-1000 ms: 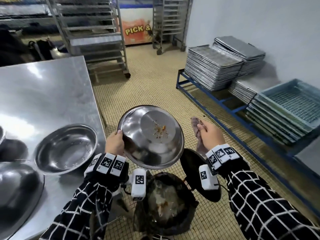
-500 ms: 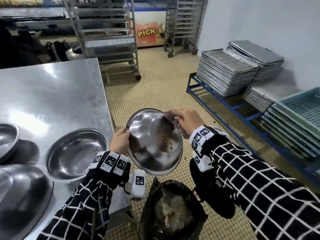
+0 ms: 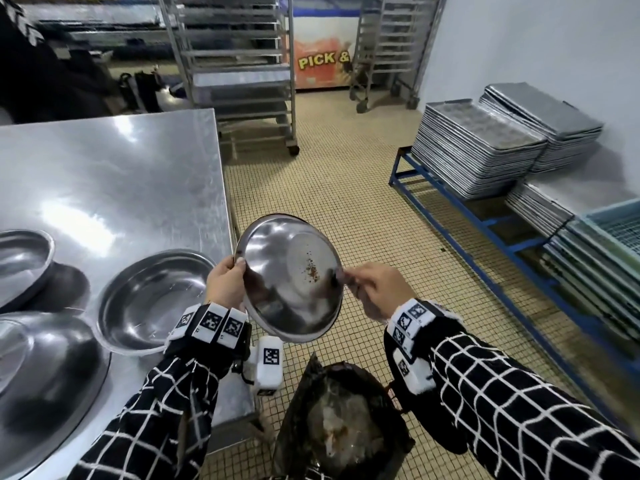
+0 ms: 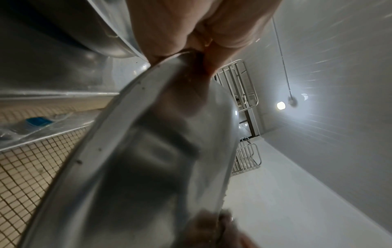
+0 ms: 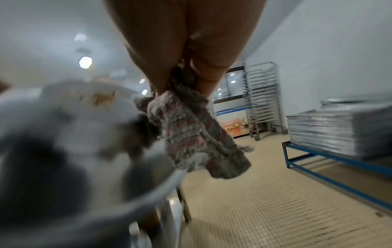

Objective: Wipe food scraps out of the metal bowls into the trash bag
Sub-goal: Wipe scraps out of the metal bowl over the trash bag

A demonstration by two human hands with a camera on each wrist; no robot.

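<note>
My left hand (image 3: 227,282) grips the left rim of a metal bowl (image 3: 277,299), tilted toward me above the black trash bag (image 3: 343,424). A small patch of reddish scraps (image 3: 311,270) clings to the bowl's flat bottom. At the bowl's right rim my right hand (image 3: 372,289) holds a bunched grey-pink rag (image 5: 191,134), which hangs from the fingers next to the blurred bowl (image 5: 74,142). In the left wrist view the thumb and fingers (image 4: 184,33) pinch the bowl's rim (image 4: 131,94).
The steel table (image 3: 114,188) at left carries an empty bowl (image 3: 152,299) and two more bowls (image 3: 20,265) (image 3: 45,382) at its near edge. A blue rack with stacked trays (image 3: 478,150) lines the right wall. Wheeled racks (image 3: 239,64) stand behind on the tiled floor.
My right hand came from beside the bowl into it with the rag, then drew back to the right rim. The bowl has tilted more upright, and scraps still show on its bottom.
</note>
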